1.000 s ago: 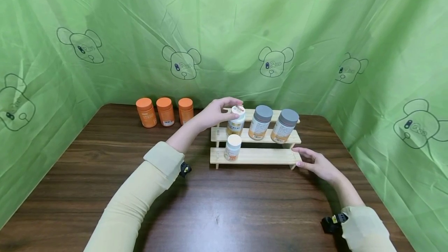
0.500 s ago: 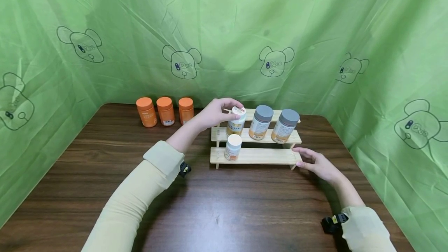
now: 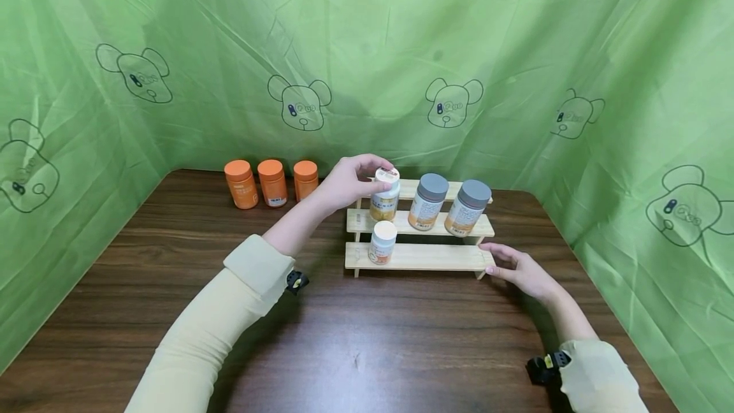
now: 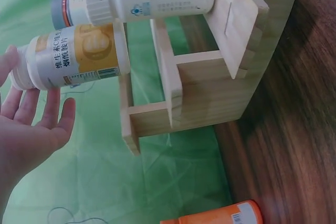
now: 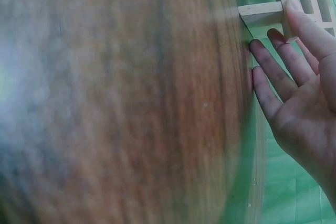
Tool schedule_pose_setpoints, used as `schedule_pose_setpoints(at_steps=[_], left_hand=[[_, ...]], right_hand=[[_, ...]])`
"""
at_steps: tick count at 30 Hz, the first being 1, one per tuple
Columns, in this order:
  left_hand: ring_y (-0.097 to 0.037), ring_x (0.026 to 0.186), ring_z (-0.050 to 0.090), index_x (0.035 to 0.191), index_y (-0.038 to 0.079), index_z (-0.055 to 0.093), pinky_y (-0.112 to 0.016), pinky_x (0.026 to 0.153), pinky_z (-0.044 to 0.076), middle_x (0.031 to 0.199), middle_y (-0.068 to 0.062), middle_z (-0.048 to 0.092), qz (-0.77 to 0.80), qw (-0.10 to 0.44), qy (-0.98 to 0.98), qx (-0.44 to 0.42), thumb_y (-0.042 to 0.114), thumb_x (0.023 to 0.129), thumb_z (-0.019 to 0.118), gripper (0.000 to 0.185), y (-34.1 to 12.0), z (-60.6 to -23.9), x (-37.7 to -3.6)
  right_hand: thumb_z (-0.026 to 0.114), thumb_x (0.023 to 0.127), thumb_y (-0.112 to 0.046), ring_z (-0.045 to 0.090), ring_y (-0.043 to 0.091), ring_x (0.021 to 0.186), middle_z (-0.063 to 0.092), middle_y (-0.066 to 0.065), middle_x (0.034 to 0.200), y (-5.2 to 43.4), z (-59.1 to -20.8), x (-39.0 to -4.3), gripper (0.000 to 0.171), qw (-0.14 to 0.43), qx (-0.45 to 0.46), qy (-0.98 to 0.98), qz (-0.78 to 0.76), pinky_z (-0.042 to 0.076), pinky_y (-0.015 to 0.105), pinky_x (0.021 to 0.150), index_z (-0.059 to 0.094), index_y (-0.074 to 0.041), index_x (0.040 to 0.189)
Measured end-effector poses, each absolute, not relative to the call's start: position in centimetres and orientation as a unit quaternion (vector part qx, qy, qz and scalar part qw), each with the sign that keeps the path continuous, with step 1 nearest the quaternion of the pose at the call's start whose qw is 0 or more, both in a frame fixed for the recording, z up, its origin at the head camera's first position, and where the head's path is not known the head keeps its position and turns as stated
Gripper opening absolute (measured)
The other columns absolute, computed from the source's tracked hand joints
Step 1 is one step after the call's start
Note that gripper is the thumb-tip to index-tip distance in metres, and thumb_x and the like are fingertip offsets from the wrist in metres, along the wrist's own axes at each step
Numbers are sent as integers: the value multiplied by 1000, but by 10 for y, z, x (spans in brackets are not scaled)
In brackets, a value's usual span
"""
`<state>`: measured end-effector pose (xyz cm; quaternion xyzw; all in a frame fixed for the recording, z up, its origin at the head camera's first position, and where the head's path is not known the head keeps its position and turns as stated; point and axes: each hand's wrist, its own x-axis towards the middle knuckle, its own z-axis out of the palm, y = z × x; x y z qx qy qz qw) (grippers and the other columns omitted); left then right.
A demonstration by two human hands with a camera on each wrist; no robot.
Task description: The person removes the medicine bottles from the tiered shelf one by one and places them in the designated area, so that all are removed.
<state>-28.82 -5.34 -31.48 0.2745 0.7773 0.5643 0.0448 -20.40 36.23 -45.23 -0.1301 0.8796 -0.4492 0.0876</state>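
Left hand (image 3: 344,183) grips the white-capped bottle (image 3: 385,194) above the wooden rack (image 3: 424,257); right hand (image 3: 518,269), fingers straight, touches the rack's right end.

Left hand (image 3: 346,181) shifted left and up; white-capped bottle (image 3: 385,194) now upright on middle step.

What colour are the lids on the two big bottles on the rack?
Grey lids, on white bottles with orange labels; the head view shows them best.

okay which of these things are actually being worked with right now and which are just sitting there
In use:
- left hand grips white-capped bottle on the middle step
- right hand rests straight fingers against wooden step rack

Sitting by:
- small white bottle, lowest step
- two grey-capped bottles
- three orange bottles on table
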Motion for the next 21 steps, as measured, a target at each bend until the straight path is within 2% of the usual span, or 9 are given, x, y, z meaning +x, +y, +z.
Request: schedule_pose_setpoints(at_steps=[11,21], left_hand=[[-13,108,56,110,26,65,-37,87,50,112,6,63,558,18,798,228,35,80,76,33,-70,-307,-274],[-14,104,56,111,25,64,-39,84,48,108,3,63,556,-1,805,208,38,80,75,36,-93,-307,-264]], right_hand=[[65,90,-25,47,-8,114,50,13,138,363,-454,-204,50,84,-131,883,-443,38,11,90,49,-13,136],[65,90,-25,47,-7,114,50,14,137,363,-453,-205,50,87,-132,879,-449,39,11,90,49,-13,136]])
